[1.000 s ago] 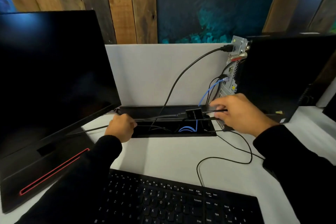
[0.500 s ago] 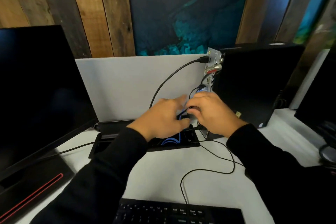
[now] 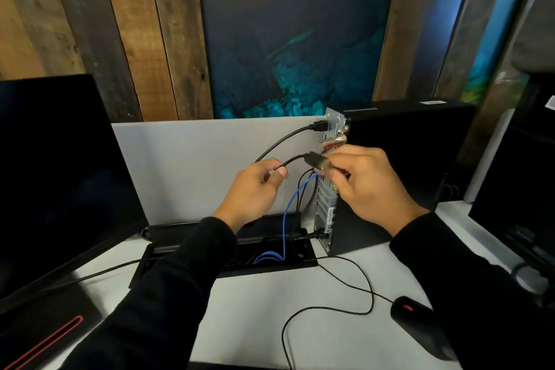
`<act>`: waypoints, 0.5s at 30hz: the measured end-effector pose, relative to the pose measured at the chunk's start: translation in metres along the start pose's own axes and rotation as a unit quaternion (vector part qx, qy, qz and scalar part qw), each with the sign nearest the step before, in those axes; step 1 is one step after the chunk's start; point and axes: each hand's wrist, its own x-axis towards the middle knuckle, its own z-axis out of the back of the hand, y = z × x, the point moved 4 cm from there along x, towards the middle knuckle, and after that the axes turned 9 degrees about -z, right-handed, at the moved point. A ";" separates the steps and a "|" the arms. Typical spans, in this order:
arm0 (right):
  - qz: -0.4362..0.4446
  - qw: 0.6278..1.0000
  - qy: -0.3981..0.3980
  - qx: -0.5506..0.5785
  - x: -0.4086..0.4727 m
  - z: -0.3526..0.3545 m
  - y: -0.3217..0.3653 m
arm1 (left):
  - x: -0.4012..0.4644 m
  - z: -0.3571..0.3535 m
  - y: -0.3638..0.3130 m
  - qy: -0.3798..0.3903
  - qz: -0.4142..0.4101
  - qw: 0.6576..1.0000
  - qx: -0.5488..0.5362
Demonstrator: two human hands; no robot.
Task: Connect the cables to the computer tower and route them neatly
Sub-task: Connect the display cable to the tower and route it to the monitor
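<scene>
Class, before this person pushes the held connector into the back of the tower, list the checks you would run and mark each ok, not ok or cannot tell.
1. Right hand pinches the connector: ok.
2. Left hand holds the black cable behind it: ok.
3. Connector lined up with a port on the tower: not ok, it is still angled and clear of the panel.
4. Free matching port: cannot tell.
5. Blue cable drops into the desk tray: ok.

Nothing legible here — the white sticker (image 3: 431, 102) on top of the computer tower (image 3: 402, 165) is a blur, and the tower's rear-panel markings are too small to read.
</scene>
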 end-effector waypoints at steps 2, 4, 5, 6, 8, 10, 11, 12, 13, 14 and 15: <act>0.002 0.999 -0.018 0.029 0.001 0.000 0.004 | 0.004 0.000 -0.007 0.009 0.024 0.999 0.028; -0.020 0.995 -0.062 0.078 0.006 0.004 0.003 | 0.010 0.000 -0.014 0.009 0.028 0.998 0.049; -0.024 0.993 -0.080 0.088 0.010 0.008 0.002 | 0.012 0.000 -0.016 0.009 0.025 0.998 0.059; -0.022 0.993 -0.088 0.081 0.015 0.011 0.001 | 0.014 0.001 -0.019 0.009 0.020 0.998 0.066; -0.003 0.995 -0.087 0.050 0.025 0.015 -0.001 | 0.018 0.002 -0.022 0.012 0.007 0.998 0.061; 0.016 0.995 -0.085 0.042 0.032 0.018 0.000 | 0.024 0.002 -0.027 0.011 -0.019 0.999 0.030; 0.016 0.995 -0.088 0.047 0.036 0.019 0.001 | 0.028 0.002 -0.030 0.009 -0.045 0.999 0.023; 0.006 0.994 -0.095 0.054 0.039 0.020 0.002 | 0.030 0.003 -0.037 0.003 -0.082 0.996 0.024; -0.010 0.993 -0.105 0.061 0.043 0.021 0.002 | 0.034 0.004 -0.044 -0.004 -0.120 0.992 0.032; -0.026 0.991 -0.116 0.065 0.047 0.022 0.000 | 0.037 0.004 -0.052 -0.012 -0.154 0.987 0.036; -0.041 0.989 -0.125 0.064 0.052 0.022 -0.002 | 0.040 0.005 -0.058 -0.021 -0.176 0.984 0.033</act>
